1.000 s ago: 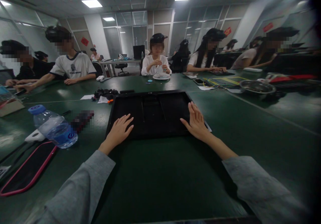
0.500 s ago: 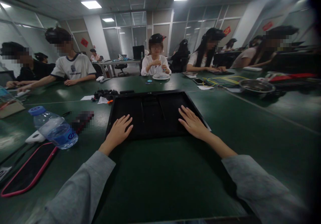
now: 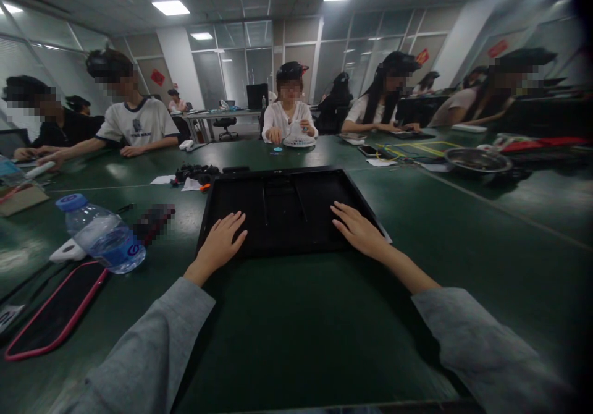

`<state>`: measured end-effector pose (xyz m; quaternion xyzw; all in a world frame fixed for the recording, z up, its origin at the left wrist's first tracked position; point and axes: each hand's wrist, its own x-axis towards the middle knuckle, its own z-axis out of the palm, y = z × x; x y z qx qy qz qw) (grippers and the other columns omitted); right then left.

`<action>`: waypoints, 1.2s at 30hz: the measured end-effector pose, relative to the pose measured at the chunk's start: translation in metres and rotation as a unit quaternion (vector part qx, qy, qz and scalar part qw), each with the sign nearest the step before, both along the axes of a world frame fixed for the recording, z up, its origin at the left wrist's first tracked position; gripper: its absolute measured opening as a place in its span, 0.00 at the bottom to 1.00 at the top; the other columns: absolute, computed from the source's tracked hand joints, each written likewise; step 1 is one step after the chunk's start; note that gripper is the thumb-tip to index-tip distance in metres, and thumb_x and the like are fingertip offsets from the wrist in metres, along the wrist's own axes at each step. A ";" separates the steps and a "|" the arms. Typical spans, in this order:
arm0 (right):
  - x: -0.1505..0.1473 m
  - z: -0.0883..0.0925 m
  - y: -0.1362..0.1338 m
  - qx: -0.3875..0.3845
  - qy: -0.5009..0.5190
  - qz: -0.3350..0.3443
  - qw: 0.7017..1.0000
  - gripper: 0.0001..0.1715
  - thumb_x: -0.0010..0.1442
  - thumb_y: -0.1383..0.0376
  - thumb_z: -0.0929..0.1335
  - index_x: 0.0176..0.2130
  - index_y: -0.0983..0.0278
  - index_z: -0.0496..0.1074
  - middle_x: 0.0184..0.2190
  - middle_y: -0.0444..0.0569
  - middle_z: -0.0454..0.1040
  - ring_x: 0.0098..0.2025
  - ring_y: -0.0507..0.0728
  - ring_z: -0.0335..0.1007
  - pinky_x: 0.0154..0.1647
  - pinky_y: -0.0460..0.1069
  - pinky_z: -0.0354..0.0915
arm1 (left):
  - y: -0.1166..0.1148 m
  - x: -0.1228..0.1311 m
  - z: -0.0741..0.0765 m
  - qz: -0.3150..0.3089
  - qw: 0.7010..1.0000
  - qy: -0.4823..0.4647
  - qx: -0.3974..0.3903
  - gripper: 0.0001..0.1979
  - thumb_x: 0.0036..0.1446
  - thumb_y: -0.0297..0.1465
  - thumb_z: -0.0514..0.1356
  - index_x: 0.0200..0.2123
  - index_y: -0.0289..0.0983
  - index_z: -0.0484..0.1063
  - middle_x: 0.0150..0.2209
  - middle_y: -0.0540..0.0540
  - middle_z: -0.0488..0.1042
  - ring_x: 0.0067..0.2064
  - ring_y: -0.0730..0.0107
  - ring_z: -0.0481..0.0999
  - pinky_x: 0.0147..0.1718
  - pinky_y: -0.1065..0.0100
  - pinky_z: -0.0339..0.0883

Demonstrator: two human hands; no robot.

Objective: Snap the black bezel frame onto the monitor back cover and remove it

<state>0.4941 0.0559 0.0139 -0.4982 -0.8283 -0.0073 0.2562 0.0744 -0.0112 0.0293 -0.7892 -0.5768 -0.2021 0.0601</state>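
Observation:
A wide black shell (image 3: 282, 235) lies flat in front of me, with a raised rim and two thin ridges inside; it looks like the back cover of a monitor. My left hand (image 3: 222, 238) rests over its near left corner, palm down and open, fingers pointing inward. On the opposite side my right hand (image 3: 359, 232) lies over the right part of the shell, open as well, its fingers stretched toward the middle. Neither hand grips anything. Whether the palms press on the shell or just hover over it, I cannot tell.
To the left are a water bottle (image 3: 104, 238) and a pink-edged phone (image 3: 58, 312) with cables. Beyond the shell lie dark small parts (image 3: 194, 174) and papers. A metal bowl (image 3: 477, 160) stands at the right. Several people sit around the green table (image 3: 315, 333).
My right hand's fingers have drawn slightly closer together; my left hand is nearly still. The person opposite has lowered one hand toward the table. The view has shifted a little.

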 end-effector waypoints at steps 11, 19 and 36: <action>0.003 -0.006 0.006 -0.016 -0.005 0.015 1.000 0.34 0.73 0.50 0.55 0.68 0.59 0.65 0.70 0.54 0.62 0.72 0.63 0.56 0.72 0.63 0.56 | 0.000 -0.001 0.001 -0.007 1.000 0.009 -0.025 0.26 0.72 0.41 0.48 0.67 0.40 0.66 0.71 0.41 0.62 0.72 0.54 0.59 0.69 0.45 0.54; 0.001 -0.001 0.000 0.013 0.020 -0.011 1.000 0.44 0.72 0.49 0.57 0.77 0.64 0.41 0.75 0.57 0.49 0.75 0.64 0.46 0.74 0.65 0.50 | 0.000 0.000 0.001 -0.005 1.000 -0.028 0.012 0.34 0.72 0.41 0.48 0.75 0.34 0.46 0.72 0.33 0.59 0.70 0.53 0.63 0.66 0.48 0.60; 0.002 -0.003 0.003 -0.018 0.004 0.003 1.000 0.37 0.72 0.50 0.56 0.71 0.64 0.60 0.69 0.59 0.63 0.71 0.67 0.57 0.71 0.67 0.56 | 0.000 -0.001 0.001 -0.005 1.000 -0.029 0.000 0.27 0.71 0.40 0.49 0.69 0.37 0.62 0.68 0.37 0.66 0.69 0.54 0.65 0.67 0.48 0.58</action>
